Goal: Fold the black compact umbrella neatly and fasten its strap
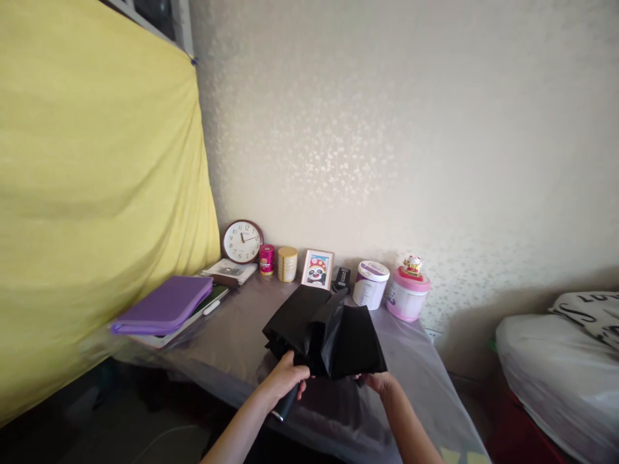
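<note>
A black folding umbrella [294, 317] is held over the near part of the table, its loose fabric panels spread out in flaps. My left hand [284, 375] is closed around it near the dark handle [286, 405], which points down toward me and has a silvery end. On the other side, my right hand [380, 381] pinches the lower edge of a right-hand flap, its fingertips partly hidden beneath the fabric. The umbrella's frame is covered by the cloth.
Along the wall stand a round clock [242, 241], a pink tin [266, 260], a yellow-lidded canister [287, 265], a panda picture frame [318, 269] and two tubs, one white [371, 285], one pink-lidded [407, 294] bearing a figurine. A purple folder [164, 304] lies left on the table [232, 341].
</note>
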`<action>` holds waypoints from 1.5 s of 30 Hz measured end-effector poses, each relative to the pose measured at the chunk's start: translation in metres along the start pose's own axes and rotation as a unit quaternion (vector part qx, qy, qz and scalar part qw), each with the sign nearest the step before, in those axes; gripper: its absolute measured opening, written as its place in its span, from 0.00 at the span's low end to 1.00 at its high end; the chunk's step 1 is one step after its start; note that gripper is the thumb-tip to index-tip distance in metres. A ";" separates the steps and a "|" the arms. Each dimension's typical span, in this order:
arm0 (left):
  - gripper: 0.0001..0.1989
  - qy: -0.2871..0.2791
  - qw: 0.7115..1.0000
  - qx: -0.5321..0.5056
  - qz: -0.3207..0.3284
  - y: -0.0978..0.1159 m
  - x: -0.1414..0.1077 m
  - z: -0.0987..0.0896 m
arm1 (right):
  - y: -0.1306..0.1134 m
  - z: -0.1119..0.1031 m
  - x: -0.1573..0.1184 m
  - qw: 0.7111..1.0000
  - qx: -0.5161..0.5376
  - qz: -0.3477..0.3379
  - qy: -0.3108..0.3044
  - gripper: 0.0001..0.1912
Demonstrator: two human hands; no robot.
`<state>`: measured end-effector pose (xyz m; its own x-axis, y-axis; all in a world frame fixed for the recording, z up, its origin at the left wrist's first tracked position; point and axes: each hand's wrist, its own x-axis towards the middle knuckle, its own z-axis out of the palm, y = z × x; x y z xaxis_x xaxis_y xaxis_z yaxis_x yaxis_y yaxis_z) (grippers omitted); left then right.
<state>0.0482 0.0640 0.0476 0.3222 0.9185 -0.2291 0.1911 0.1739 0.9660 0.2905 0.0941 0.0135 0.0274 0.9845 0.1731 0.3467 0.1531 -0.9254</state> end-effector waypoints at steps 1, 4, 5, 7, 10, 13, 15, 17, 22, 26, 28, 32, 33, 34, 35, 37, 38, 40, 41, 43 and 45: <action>0.08 0.010 1.000 0.028 0.003 -0.001 0.004 0.003 | -0.002 -0.003 0.002 0.999 0.019 0.019 -0.034 0.19; 0.12 0.035 0.992 0.122 0.006 -0.005 0.013 0.011 | -0.010 -0.018 0.003 0.990 0.033 0.079 -0.114 0.18; 0.13 0.042 0.987 0.157 0.009 -0.007 0.015 0.014 | -0.012 -0.025 0.001 0.985 0.027 0.105 -0.138 0.16; 0.16 0.057 0.972 0.226 0.023 -0.011 0.017 0.019 | -0.014 -0.038 -0.005 0.970 -0.008 0.156 -0.186 0.12; 0.25 0.077 0.943 0.321 0.039 -0.018 0.017 0.028 | -0.012 -0.056 -0.021 0.953 -0.063 0.190 -0.227 0.09; 0.27 0.078 0.915 0.395 0.027 -0.022 0.013 0.035 | -0.003 -0.071 -0.039 0.961 -0.079 0.156 -0.213 0.06; 0.27 0.071 0.901 0.427 0.027 -0.024 0.009 0.036 | 0.005 -0.080 -0.050 0.968 -0.087 0.143 -0.186 0.06; 0.27 0.061 0.892 0.446 0.035 -0.025 0.005 0.033 | 0.012 -0.087 -0.061 0.971 -0.091 0.159 -0.155 0.08; 0.24 0.020 0.890 0.451 0.058 -0.024 -0.001 0.017 | 0.019 -0.093 -0.075 0.976 -0.065 0.191 -0.085 0.13; 0.24 0.034 0.881 0.467 0.062 -0.028 -0.007 0.018 | 0.017 -0.092 -0.074 0.975 -0.072 0.204 -0.047 0.15; 0.26 0.048 0.874 0.480 0.066 -0.030 -0.010 0.022 | 0.017 -0.093 -0.071 0.976 -0.102 0.194 -0.015 0.16; 0.29 0.061 0.867 0.489 0.073 -0.032 -0.017 0.027 | 0.014 -0.100 -0.065 0.977 -0.154 0.137 0.045 0.17; 0.30 0.062 0.865 0.492 0.075 -0.032 -0.019 0.027 | 0.011 -0.101 -0.063 0.977 -0.162 0.125 0.057 0.18; 0.31 0.065 0.862 0.497 0.077 -0.032 -0.020 0.028 | 0.008 -0.102 -0.061 0.977 -0.168 0.112 0.069 0.18; 0.31 0.067 0.858 0.502 0.078 -0.032 -0.021 0.029 | 0.003 -0.102 -0.058 0.977 -0.172 0.098 0.084 0.18; 0.32 0.069 0.851 0.514 0.077 -0.033 -0.022 0.031 | -0.009 -0.099 -0.053 0.974 -0.179 0.071 0.115 0.18; 0.32 0.071 0.849 0.519 0.074 -0.033 -0.023 0.033 | -0.016 -0.096 -0.050 0.973 -0.182 0.055 0.128 0.18; 0.33 0.072 0.843 0.529 0.066 -0.035 -0.024 0.036 | -0.032 -0.088 -0.044 0.971 -0.192 0.018 0.141 0.17; 0.34 0.072 0.840 0.534 0.065 -0.036 -0.024 0.037 | -0.040 -0.083 -0.041 0.969 -0.201 -0.006 0.142 0.16; 0.35 0.076 0.833 0.543 0.065 -0.037 -0.025 0.039 | -0.057 -0.070 -0.035 0.961 -0.231 -0.067 0.134 0.15; 0.35 0.083 0.828 0.550 0.069 -0.038 -0.027 0.040 | -0.072 -0.055 -0.031 0.947 -0.266 -0.145 0.105 0.14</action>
<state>0.0698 0.0186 0.0125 0.2968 0.9548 -0.0178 0.9217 -0.2815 0.2669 0.3163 0.0481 0.0935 0.0246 0.8606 0.5087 0.7906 0.2947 -0.5368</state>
